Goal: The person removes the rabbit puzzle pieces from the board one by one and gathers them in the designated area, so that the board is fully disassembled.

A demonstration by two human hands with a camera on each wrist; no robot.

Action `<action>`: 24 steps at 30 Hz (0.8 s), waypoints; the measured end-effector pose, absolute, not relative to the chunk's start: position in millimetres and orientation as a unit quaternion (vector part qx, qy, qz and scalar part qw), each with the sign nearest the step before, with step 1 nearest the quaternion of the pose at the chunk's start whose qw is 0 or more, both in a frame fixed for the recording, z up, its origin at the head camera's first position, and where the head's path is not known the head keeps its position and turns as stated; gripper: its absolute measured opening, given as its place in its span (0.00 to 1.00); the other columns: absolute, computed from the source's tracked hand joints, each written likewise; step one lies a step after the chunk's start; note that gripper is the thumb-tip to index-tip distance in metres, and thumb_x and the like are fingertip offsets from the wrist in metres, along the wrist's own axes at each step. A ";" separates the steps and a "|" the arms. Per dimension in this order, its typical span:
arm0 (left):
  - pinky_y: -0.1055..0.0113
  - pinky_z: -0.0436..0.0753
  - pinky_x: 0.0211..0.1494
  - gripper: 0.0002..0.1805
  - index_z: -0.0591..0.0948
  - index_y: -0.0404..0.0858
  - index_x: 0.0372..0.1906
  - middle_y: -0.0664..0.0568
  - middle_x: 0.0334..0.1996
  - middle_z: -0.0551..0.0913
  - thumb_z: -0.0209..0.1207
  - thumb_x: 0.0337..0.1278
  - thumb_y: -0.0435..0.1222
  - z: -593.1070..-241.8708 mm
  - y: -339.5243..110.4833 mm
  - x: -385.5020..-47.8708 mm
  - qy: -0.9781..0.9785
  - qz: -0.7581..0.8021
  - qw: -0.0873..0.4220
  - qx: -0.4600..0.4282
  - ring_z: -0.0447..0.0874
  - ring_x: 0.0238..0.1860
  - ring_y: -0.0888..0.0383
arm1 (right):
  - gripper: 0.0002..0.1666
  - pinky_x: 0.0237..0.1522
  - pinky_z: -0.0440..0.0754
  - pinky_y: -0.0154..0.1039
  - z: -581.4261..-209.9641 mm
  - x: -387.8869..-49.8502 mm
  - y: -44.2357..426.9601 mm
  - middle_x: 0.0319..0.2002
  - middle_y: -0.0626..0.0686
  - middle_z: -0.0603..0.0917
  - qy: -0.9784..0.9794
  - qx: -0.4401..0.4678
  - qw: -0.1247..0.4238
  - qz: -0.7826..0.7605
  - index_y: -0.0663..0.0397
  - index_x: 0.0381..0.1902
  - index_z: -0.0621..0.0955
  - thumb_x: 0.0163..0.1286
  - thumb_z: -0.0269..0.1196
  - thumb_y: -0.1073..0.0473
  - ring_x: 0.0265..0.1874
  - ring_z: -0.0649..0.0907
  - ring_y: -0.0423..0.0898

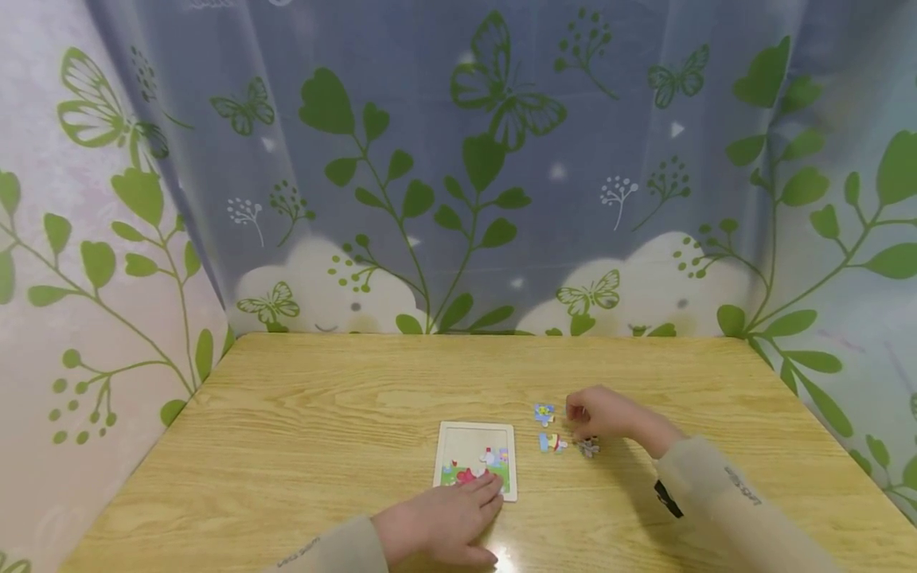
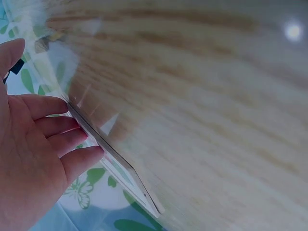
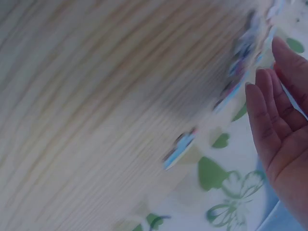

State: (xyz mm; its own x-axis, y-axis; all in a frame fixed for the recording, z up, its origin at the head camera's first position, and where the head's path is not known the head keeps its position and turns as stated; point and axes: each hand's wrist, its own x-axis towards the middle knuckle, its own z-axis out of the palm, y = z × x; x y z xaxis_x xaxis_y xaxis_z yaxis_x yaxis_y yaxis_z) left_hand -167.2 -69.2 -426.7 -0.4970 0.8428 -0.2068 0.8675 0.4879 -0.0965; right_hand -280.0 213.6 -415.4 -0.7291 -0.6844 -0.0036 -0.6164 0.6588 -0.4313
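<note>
Rests left grip (image 1: 456, 519), fingers extended, on a puzzle board (image 1: 464, 442) filled near it, bare farther out. Cannot tell whether pinching anything with right grip (image 1: 605, 411); leaves loose pieces (image 1: 549, 442) beside it, apparently unplaced.

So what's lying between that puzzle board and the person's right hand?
Two loose pieces: a blue piece with yellow on it and, nearer the person, a blue, yellow and red piece. The head view shows both.

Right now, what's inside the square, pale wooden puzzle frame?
In the frame, colourful puzzle pieces lie in the nearer part, bare pale backing beyond. The left hand covers some of that part; whatever's beneath it can't be seen.
</note>
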 end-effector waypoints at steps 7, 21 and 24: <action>0.72 0.55 0.62 0.39 0.64 0.34 0.62 0.43 0.64 0.58 0.41 0.55 0.61 -427.2 -68.6 -167.0 0.860 -0.107 0.065 0.495 0.51 0.65 0.52 | 0.10 0.31 0.75 0.35 -413.1 -272.6 183.6 0.30 0.49 0.78 0.891 -0.378 0.087 -0.236 0.59 0.34 0.77 0.52 0.64 0.67 0.28 0.75 0.40; 0.72 0.55 0.62 0.42 0.64 0.34 0.62 0.43 0.63 0.59 0.42 0.53 0.62 -427.8 -68.8 -167.2 0.853 -0.127 0.056 0.503 0.51 0.65 0.53 | 0.11 0.34 0.75 0.31 -415.7 -267.4 127.4 0.30 0.50 0.79 0.866 -0.437 0.103 -0.220 0.62 0.33 0.79 0.50 0.66 0.67 0.30 0.77 0.40; 0.73 0.55 0.62 0.41 0.65 0.34 0.61 0.44 0.63 0.60 0.41 0.53 0.63 -427.5 -68.3 -166.5 0.851 -0.133 0.046 0.507 0.52 0.64 0.53 | 0.10 0.35 0.75 0.31 -417.3 -266.8 121.9 0.31 0.49 0.79 0.866 -0.440 0.108 -0.211 0.62 0.34 0.80 0.50 0.65 0.68 0.31 0.76 0.40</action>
State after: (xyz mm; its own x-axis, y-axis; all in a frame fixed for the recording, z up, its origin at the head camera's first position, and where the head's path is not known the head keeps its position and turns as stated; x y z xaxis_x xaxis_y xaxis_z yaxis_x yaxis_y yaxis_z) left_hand -166.5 -68.3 -427.5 -0.4825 0.8496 -0.2130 0.8740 0.4511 -0.1807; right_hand -266.8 121.9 -417.3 -0.5902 -0.8073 -0.0015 -0.7158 0.5242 -0.4614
